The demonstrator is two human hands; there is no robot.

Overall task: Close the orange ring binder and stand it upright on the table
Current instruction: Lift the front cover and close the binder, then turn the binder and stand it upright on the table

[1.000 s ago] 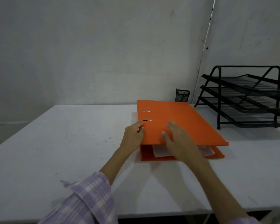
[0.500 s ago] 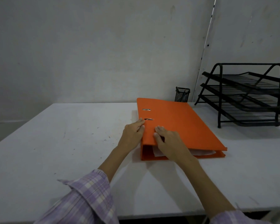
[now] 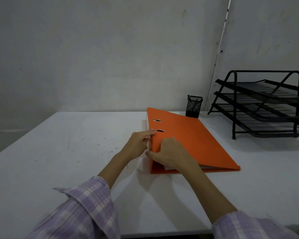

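Note:
The orange ring binder (image 3: 193, 140) lies flat on the white table (image 3: 59, 152), its cover down and its spine on the left. White paper shows at its near open edge. My left hand (image 3: 139, 142) grips the spine edge, thumb on top near the lower metal slot. My right hand (image 3: 169, 153) curls over the near-left corner of the cover, its thumb wrapped around the spine side.
A black mesh pen cup (image 3: 194, 106) stands just behind the binder. A black three-tier wire letter tray (image 3: 266, 104) occupies the table's back right. A grey wall rises behind the table. The table's near edge runs below my forearms.
The cover has come down fully onto the binder. My right hand slid left from the cover's middle to the spine corner and curled. My left hand stayed at the spine.

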